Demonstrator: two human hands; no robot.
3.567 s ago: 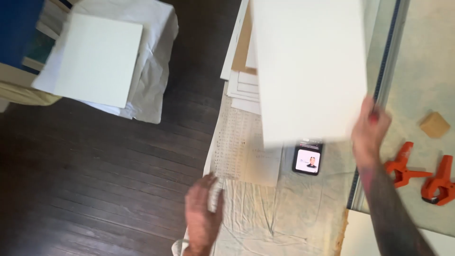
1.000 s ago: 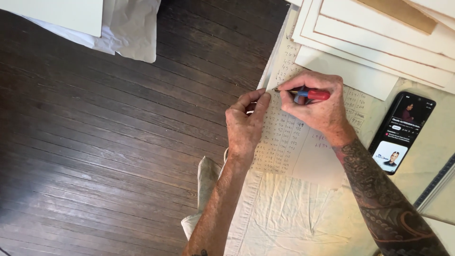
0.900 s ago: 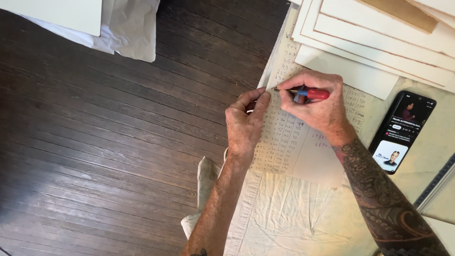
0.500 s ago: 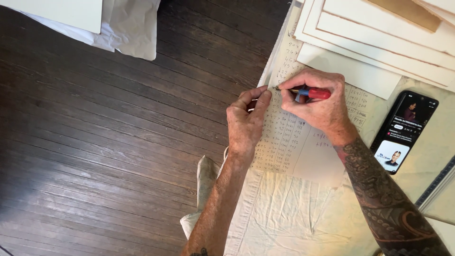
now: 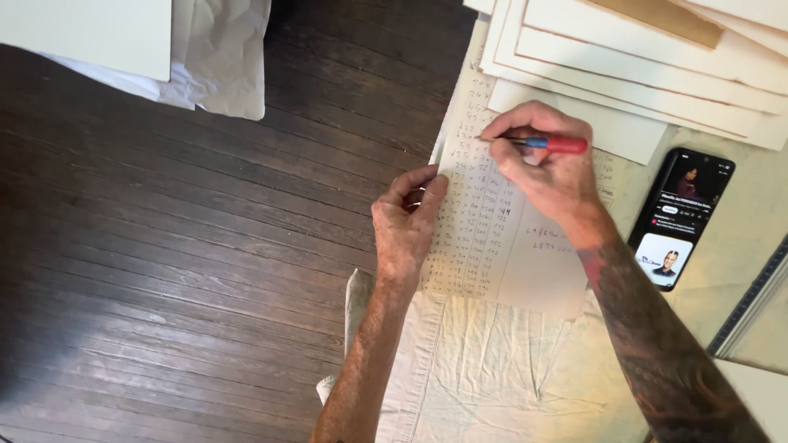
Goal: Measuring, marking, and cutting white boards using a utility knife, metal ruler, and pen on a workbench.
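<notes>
My right hand (image 5: 546, 168) grips a red and blue pen (image 5: 548, 144), its tip pointing left and touching a sheet of paper (image 5: 492, 238) covered in columns of handwritten figures. My left hand (image 5: 406, 221) rests with curled fingers on the sheet's left edge, pressing it down. The sheet lies on a wrinkled pale cloth (image 5: 492, 369) spread over the work surface.
A stack of cream boards (image 5: 657, 74) lies just beyond the sheet at top right. A lit smartphone (image 5: 680, 217) sits right of my right forearm. Dark wood floor (image 5: 164, 271) fills the left. A white board on crumpled paper (image 5: 107, 37) lies at top left.
Earlier my right hand held a large white board up and my left hand was free. Over the last second both hands stay on the sheet, the pen barely shifting.
</notes>
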